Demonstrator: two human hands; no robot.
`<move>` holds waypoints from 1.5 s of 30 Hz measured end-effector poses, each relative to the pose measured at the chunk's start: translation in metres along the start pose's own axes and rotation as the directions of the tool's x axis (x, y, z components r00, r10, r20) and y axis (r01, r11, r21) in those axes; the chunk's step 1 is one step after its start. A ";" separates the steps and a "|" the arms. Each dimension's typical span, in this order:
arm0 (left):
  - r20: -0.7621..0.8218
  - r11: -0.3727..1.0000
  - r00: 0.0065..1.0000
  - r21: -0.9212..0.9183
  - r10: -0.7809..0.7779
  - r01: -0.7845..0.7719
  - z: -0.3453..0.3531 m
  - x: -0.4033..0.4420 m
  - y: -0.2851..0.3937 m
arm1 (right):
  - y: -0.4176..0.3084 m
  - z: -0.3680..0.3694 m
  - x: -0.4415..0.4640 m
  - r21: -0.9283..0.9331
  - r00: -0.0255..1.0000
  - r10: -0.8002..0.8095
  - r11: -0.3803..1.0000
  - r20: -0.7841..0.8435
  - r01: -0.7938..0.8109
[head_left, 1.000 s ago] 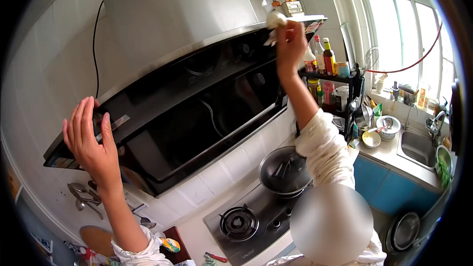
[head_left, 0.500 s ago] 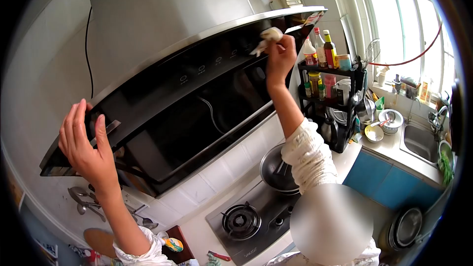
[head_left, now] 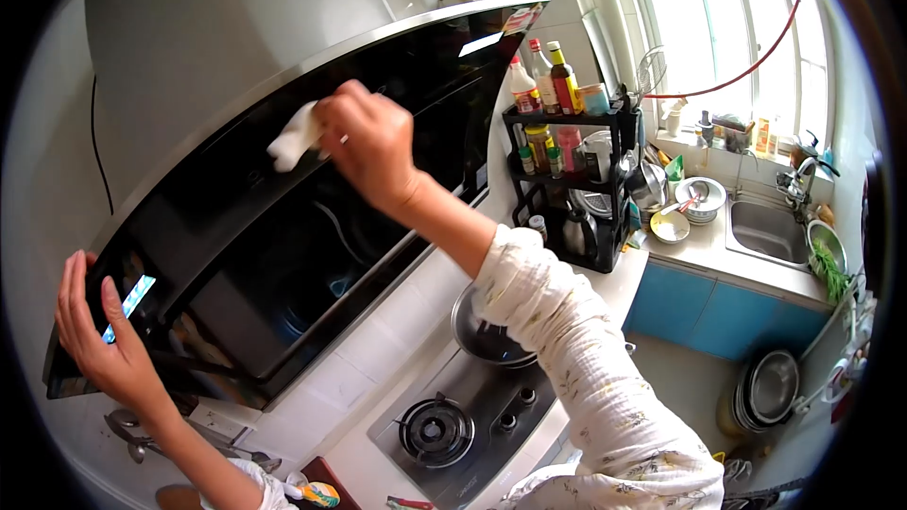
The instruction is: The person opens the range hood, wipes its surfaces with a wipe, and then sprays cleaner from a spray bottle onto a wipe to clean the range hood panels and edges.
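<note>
A crumpled white cloth [head_left: 297, 140] is gripped in my right hand [head_left: 370, 144], against the black glass front of the range hood [head_left: 217, 165], left of its middle. Its fingers are closed round the cloth. My left hand [head_left: 102, 331] rests at the hood's lower left end, with its fingers and thumb spread and nothing in its grip. Beside the left thumb, a bright strip [head_left: 130, 307] shows on the hood.
Below are a gas stove [head_left: 453, 434] and a dark wok [head_left: 482, 326]. A black rack [head_left: 614, 179] with bottles stands right of the hood. Farther right are stacked bowls [head_left: 701, 196], a sink [head_left: 770, 231] and a basin of greens [head_left: 829, 264].
My right hand has moved left and down along the hood with the cloth. The view has shifted rightward. My left hand stays at the hood's left end.
</note>
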State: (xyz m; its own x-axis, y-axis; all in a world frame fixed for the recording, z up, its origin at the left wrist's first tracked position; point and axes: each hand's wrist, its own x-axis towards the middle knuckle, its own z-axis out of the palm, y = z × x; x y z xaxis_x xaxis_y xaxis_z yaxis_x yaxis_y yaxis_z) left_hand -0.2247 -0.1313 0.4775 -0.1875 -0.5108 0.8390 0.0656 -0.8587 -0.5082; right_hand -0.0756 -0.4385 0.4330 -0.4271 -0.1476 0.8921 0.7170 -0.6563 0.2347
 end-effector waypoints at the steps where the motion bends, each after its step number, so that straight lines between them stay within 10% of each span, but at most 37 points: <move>1: -0.014 1.000 1.000 -0.010 -0.009 0.008 0.002 0.001 0.001 | 0.017 -0.013 0.002 0.000 0.999 0.034 0.999 -0.012 -0.034; 8: -0.020 0.988 0.997 0.135 -0.072 0.074 0.021 0.009 0.030 | 0.135 -0.080 -0.007 0.053 0.907 0.399 0.917 -0.135 -0.396; 12: -0.069 0.981 0.985 0.106 -0.156 0.163 0.037 0.038 0.109 | 0.183 -0.131 -0.016 -0.194 0.942 0.319 0.923 -0.101 -0.333; 19: 0.047 0.976 0.975 -0.011 -0.218 0.218 0.077 0.015 0.220 | 0.254 -0.168 -0.082 0.230 0.844 0.511 0.812 0.160 -0.536; 24: 0.421 0.927 0.835 0.039 -0.353 0.373 0.102 -0.010 0.260 | 0.271 -0.169 -0.118 0.287 0.785 0.517 0.738 0.342 -0.611; 45: 0.490 0.921 0.807 -0.021 -0.330 0.389 0.107 0.008 0.258 | 0.212 -0.172 -0.124 0.286 0.819 0.432 0.787 0.377 -0.546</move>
State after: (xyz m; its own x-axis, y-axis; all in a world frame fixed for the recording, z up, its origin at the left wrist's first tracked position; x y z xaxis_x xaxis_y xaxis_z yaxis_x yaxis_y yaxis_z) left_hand -0.1041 -0.3610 0.3735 0.3077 -0.1486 0.9398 -0.0333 -0.9888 -0.1454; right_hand 0.0345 -0.6869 0.3058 0.1672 -0.1252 0.9779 0.9553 -0.2248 -0.1922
